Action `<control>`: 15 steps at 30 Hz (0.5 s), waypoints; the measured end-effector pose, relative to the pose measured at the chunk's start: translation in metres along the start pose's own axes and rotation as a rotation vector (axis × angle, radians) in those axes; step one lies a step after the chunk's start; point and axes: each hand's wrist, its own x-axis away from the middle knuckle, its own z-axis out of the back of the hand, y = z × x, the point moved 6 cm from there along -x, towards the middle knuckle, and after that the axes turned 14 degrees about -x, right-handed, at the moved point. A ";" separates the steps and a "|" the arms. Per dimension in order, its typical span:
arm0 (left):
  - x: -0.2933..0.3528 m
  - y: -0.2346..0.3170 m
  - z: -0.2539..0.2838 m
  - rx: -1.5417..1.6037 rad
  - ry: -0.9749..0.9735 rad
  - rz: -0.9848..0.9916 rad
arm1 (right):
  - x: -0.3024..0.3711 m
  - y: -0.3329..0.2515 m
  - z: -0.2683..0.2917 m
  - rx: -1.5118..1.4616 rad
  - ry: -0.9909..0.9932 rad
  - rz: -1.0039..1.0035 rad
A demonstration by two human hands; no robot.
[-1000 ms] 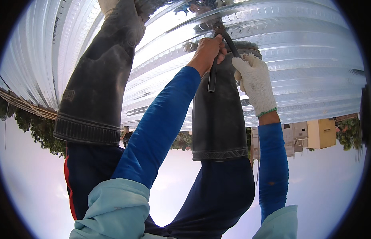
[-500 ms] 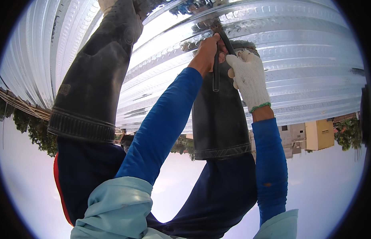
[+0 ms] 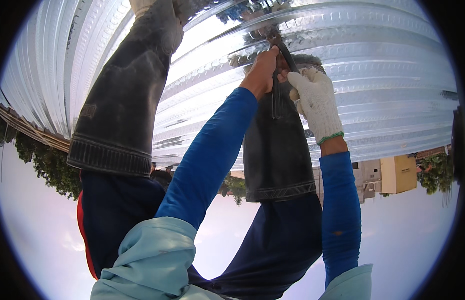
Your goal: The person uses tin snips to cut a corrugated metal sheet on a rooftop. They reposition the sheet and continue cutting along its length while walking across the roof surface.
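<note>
Two long dark handles come together at the top centre, like those of a pair of pincers (image 3: 288, 59); their jaws are too small and dark to make out. My bare left hand (image 3: 264, 70) is closed round one handle, whose tube-like end points down toward me. On the other handle my right hand (image 3: 317, 102) is closed, in a white knit glove with a green cuff edge. The tool's far end meets a dark, wet-looking patch of the ribbed metal sheet (image 3: 382, 65). Just below the hands stands my right black rubber boot (image 3: 277, 155).
Shiny ribbed sheets with embossed dents spread all round. My left black boot (image 3: 127, 95) stands at the left. Past the sheet's edge are trees (image 3: 50, 167), a yellow building (image 3: 398, 174) and open sky.
Both hands and the tool have shifted slightly right and down in view, the handles still gripped. The left boot also appears a little further right, as the view has moved slightly.
</note>
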 end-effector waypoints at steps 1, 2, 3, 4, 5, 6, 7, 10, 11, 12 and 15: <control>0.000 -0.001 0.003 0.024 -0.046 -0.009 | 0.003 -0.005 -0.002 0.019 -0.001 -0.010; -0.002 0.000 0.004 0.049 -0.092 -0.017 | 0.004 -0.008 -0.003 0.038 -0.001 -0.021; -0.001 0.000 0.005 0.051 -0.102 -0.010 | 0.004 -0.009 -0.002 0.025 -0.007 -0.019; -0.002 0.001 0.004 0.054 -0.113 -0.003 | 0.004 -0.010 -0.002 0.012 -0.013 -0.017; -0.002 0.002 0.005 0.056 -0.124 0.003 | 0.004 -0.011 -0.002 0.000 -0.019 -0.015; -0.003 0.004 0.006 0.063 -0.167 0.018 | 0.004 -0.011 -0.003 0.012 -0.003 -0.027; -0.004 0.006 0.009 0.070 -0.211 0.032 | 0.004 -0.011 -0.004 0.024 0.013 -0.038; -0.007 0.006 0.015 0.064 -0.222 0.028 | 0.001 -0.003 -0.007 0.028 0.026 -0.047; -0.008 0.006 0.017 0.056 -0.206 0.018 | 0.000 -0.001 -0.008 0.024 0.025 -0.046; -0.007 0.007 0.016 0.046 -0.164 0.007 | 0.001 -0.003 -0.009 -0.001 0.020 -0.042; -0.008 0.004 0.015 0.048 -0.113 0.028 | 0.005 -0.005 -0.014 -0.074 0.010 -0.042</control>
